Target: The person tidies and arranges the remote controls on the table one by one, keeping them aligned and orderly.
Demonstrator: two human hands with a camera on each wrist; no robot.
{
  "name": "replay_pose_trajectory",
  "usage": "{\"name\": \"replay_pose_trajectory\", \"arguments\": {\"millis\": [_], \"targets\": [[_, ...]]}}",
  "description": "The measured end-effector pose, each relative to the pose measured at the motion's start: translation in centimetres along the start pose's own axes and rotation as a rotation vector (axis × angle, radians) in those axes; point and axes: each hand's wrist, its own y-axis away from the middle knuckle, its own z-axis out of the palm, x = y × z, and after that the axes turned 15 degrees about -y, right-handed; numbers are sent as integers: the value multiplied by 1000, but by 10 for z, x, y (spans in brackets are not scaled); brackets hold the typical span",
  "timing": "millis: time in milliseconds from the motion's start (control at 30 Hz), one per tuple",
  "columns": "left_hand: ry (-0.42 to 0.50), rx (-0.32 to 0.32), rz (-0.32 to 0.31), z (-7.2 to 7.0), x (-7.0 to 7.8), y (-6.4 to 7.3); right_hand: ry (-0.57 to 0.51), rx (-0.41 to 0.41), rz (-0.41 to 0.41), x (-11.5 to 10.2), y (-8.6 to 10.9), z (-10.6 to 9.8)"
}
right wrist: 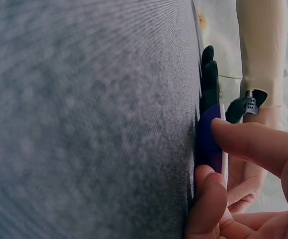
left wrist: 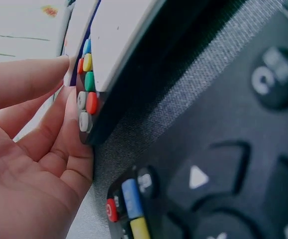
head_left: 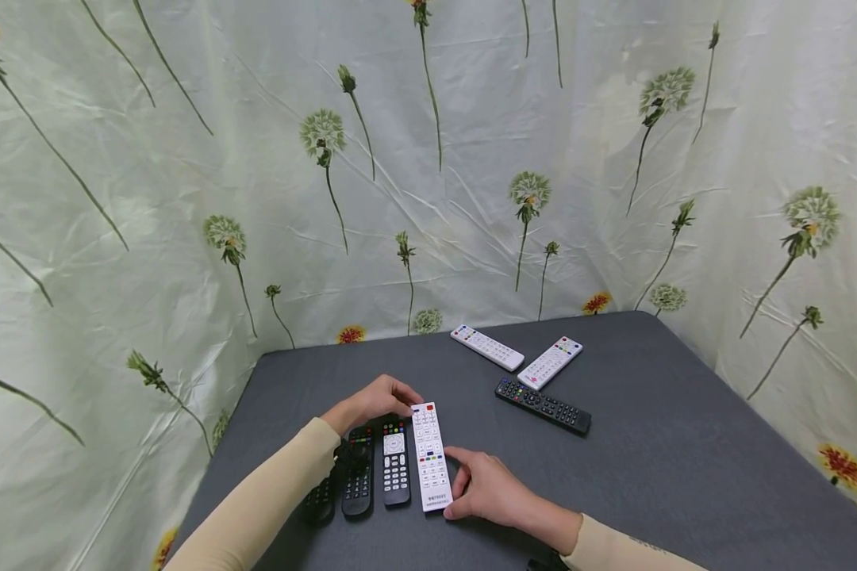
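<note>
A long white remote control (head_left: 431, 460) with a dark blue underside (right wrist: 208, 142) lies at the right end of a row of remotes. At its far end my left hand (head_left: 378, 398) pinches it between thumb and fingers. My right hand (head_left: 489, 488) holds the near end, thumb at the bottom edge and a finger along the right side. Just left of it is a dark remote with a white upper panel (head_left: 394, 443). Beyond that lie a black remote (head_left: 358, 472) and another black remote (head_left: 320, 501), partly hidden under my left forearm.
Toward the back right of the grey table (head_left: 650, 444) lie two white remotes, one slanted left (head_left: 487, 347) and one slanted right (head_left: 551, 362). A black remote (head_left: 543, 406) sits in front of them. A flower-print curtain (head_left: 414, 198) hangs behind the table.
</note>
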Motion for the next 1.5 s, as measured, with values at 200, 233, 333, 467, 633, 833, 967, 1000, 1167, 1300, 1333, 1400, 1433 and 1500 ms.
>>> {"name": "replay_pose_trajectory", "arguments": {"millis": [200,233,333,467,633,833,967,1000,1167,1300,1333,1400,1433,1500], "targets": [[9,7,-4,1,-1,0,12,4,0,1,0,1],[9,7,-4,2,-2,0,9,2,5,1,0,1],[8,4,-2,2,-3,-1,-2,-3,15,0,1,2],[0,-4,-3,2,-3,0,-3,-6,7,1,2,2],[2,-12,-15,2,-3,1,5,-7,-1,2,2,3],[-3,-3,-8,2,-2,0,3,-15,3,1,2,2],[-2,15,-30,-2,1,-2,-23,-29,14,-3,2,-4],[-6,24,-40,-4,2,-3,-27,-31,17,-4,1,-7],[-16,94,-67,-13,11,-11,-12,-22,1,-12,-4,-25],[21,157,-69,-17,20,-23,15,11,-26,-18,-10,-43],[37,173,-75,-18,22,-27,23,23,-33,-19,-12,-47],[76,205,-77,-19,27,-37,39,51,-50,-21,-17,-58],[96,224,-77,-20,28,-42,51,67,-60,-22,-20,-63],[137,253,-72,-22,32,-53,64,99,-71,-24,-26,-76]]}}
